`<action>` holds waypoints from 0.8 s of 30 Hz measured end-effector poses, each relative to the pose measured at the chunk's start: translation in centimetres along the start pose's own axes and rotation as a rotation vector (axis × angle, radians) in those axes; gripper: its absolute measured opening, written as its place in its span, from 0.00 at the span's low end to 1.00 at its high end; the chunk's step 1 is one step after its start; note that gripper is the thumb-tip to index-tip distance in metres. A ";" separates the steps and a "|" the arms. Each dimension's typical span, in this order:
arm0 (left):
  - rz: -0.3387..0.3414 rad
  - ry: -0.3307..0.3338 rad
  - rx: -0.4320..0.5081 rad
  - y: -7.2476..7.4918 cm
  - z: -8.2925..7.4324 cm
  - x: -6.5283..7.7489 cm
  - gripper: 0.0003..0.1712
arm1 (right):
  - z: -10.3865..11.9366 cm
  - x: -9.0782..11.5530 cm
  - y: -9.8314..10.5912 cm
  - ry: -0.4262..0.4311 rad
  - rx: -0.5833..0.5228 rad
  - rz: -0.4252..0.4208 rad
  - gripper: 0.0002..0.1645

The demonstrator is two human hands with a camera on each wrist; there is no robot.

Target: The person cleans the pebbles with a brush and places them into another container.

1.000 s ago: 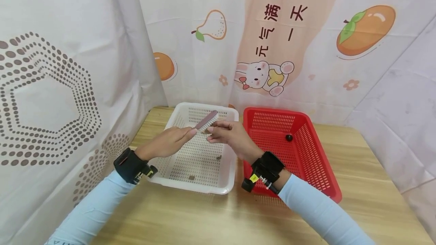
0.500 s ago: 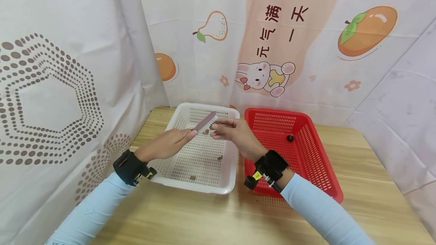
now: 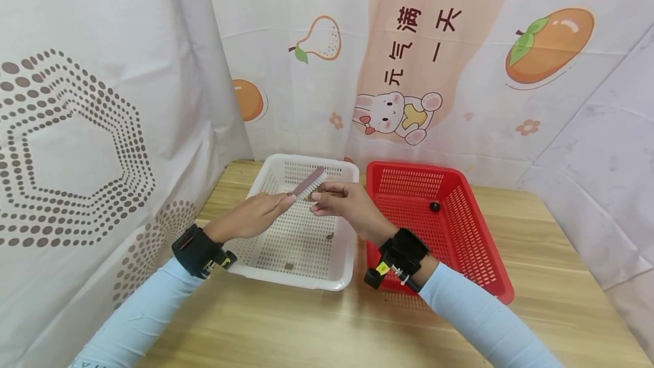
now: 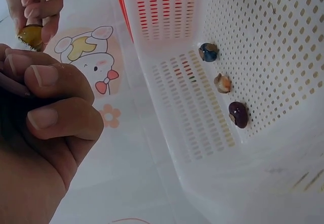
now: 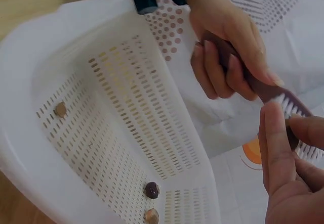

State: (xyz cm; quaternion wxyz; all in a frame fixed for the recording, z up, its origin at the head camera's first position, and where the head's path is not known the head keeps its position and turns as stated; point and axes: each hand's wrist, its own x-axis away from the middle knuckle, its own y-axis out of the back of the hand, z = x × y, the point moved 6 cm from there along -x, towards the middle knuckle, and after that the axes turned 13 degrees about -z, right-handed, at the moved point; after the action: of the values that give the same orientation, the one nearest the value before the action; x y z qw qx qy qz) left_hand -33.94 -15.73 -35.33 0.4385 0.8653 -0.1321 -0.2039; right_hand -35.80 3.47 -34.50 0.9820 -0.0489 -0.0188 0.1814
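Note:
In the head view my left hand grips the mauve handle of a scrubbing brush, its white bristles facing right. My right hand pinches a small rounded, shiny yellow-brown shell-like piece between thumb and fingers. In the right wrist view the bristles meet that piece, which shows dark and is mostly covered by the fingers. Both hands are above the white basket. In it lie several small shell-like pieces: a blue one, an orange-white one and a dark purple one.
A red basket stands to the right of the white one, holding one small dark round piece. Both baskets are on a wooden table. Printed curtains hang behind and at the sides.
My right hand shifts slightly right along the bristles with the shell-like piece, then back left. The left hand and brush stay nearly still.

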 end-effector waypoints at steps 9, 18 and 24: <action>0.009 0.018 0.007 0.3 -0.1 0.2 0.32 | 0.1 -0.2 -0.1 0.003 -0.007 -0.009 0.22; -0.001 0.016 0.011 0.3 -0.2 0.2 0.31 | 0.1 -0.3 0.0 -0.023 -0.037 -0.042 0.20; -0.014 0.013 0.015 0.6 -0.5 0.0 0.28 | 0.0 -0.3 0.0 -0.052 -0.054 -0.073 0.23</action>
State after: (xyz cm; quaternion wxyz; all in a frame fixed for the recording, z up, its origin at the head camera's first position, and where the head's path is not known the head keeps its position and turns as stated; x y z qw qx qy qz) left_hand -33.75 -15.70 -34.54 0.4316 0.8707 -0.1244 -0.2003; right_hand -36.10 3.39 -34.52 0.9855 -0.0699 -0.0509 0.1461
